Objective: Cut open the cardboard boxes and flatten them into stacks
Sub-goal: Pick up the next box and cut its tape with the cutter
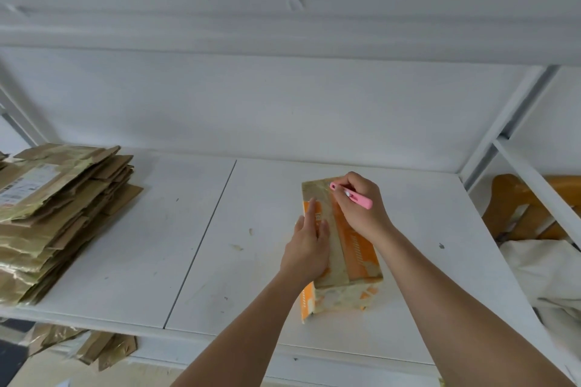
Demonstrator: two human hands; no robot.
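Orange-printed taped box [345, 248]: left hand [309, 245] flat on top; right hand [361, 207] grips pink cutter [353, 196].

The counter [132, 261] is a white painted surface of two panels, divided by a dark seam [201, 242]. A white wall [267, 104] rises behind it beneath a white shelf [283, 9]. White frame posts [509, 122] stand right, beside wooden furniture [515, 198] and white cloth [544, 273].

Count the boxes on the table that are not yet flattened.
1: the orange box at the table's middle, under both hands. The stack at left is already flat and may hide others.
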